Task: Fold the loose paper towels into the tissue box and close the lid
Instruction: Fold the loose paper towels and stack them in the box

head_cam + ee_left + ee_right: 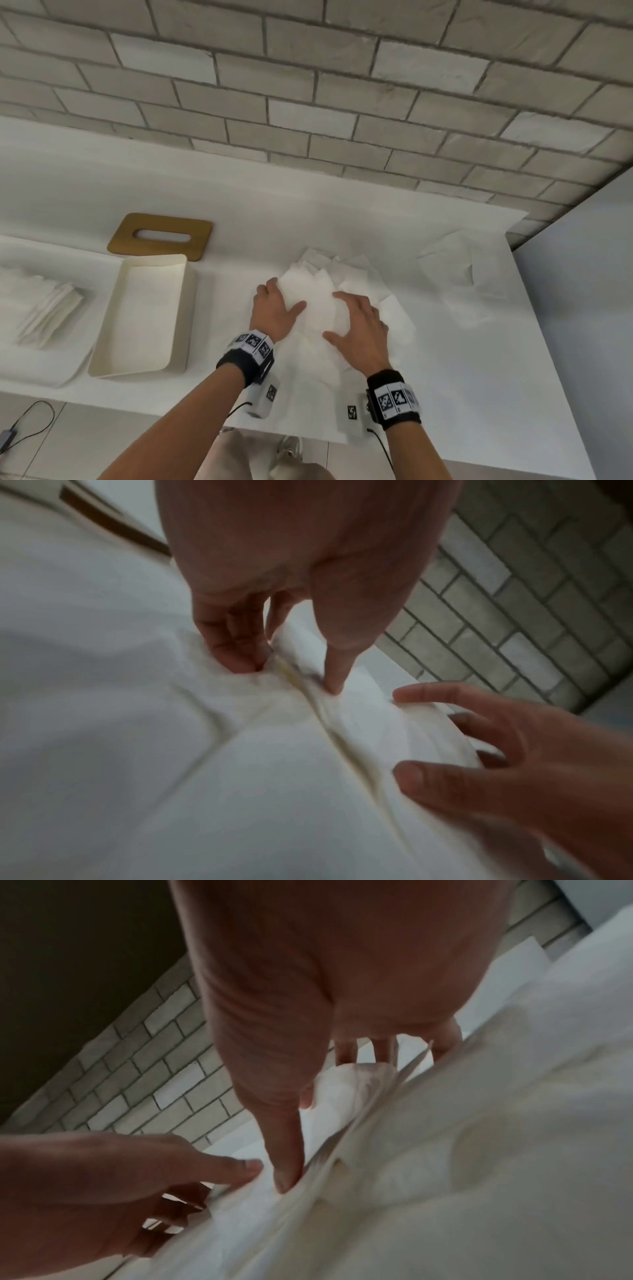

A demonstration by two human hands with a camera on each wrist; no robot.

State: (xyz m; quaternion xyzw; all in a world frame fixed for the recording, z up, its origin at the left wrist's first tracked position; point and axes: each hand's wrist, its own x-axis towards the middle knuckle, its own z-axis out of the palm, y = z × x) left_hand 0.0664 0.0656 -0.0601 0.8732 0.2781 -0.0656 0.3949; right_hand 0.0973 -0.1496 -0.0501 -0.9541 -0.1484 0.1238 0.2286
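Observation:
A heap of loose white paper towels (318,291) lies mid-counter. My left hand (284,294) grips its left side, fingers curled into the sheets and thumb on top; in the left wrist view the left hand (291,680) digs into a fold. From the right, my right hand (346,315) clasps a bunched wad, thumb low and fingers over it; the right wrist view shows the right hand (325,1123) around that wad. The cream tissue box (102,346) stands open to the left. Its wooden lid (191,246), with a slot, lies flat behind the box.
A stack of folded towels (51,311) rests at the far left. More loose sheets (455,270) lie at the right near the counter's end. A brick wall (342,102) backs the counter, and the front edge (137,404) runs below my wrists.

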